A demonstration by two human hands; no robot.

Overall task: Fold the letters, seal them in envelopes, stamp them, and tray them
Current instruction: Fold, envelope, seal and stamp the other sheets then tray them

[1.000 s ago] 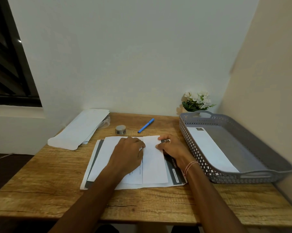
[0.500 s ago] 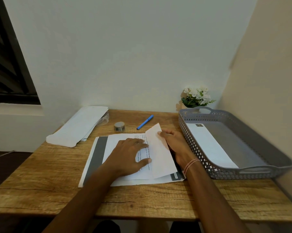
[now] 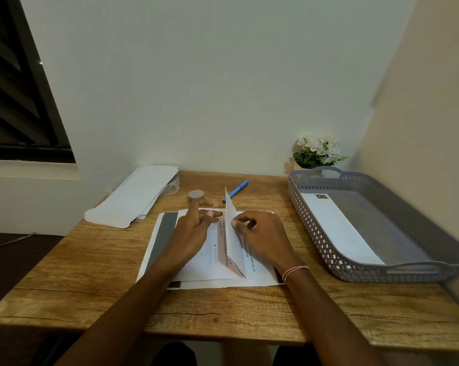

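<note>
A printed white letter (image 3: 212, 256) lies on a stack of papers (image 3: 159, 239) in the middle of the wooden desk. Its right flap (image 3: 230, 223) stands nearly upright. My right hand (image 3: 262, 237) pinches that flap by its edge. My left hand (image 3: 190, 233) rests flat on the letter's left part, fingers spread. A stack of white envelopes (image 3: 133, 198) lies at the back left. A small roll of stamps (image 3: 195, 196) stands behind the letter. The grey perforated tray (image 3: 407, 228) at the right holds one stamped envelope (image 3: 336, 225).
A blue pen (image 3: 236, 190) lies behind the letter. A small pot of white flowers (image 3: 316, 151) stands in the back corner behind the tray. Walls close off the back and right. A dark window is at the upper left.
My right hand has lifted the letter's right flap from nearly flat to almost upright. My left hand has slid left and spread its fingers.
</note>
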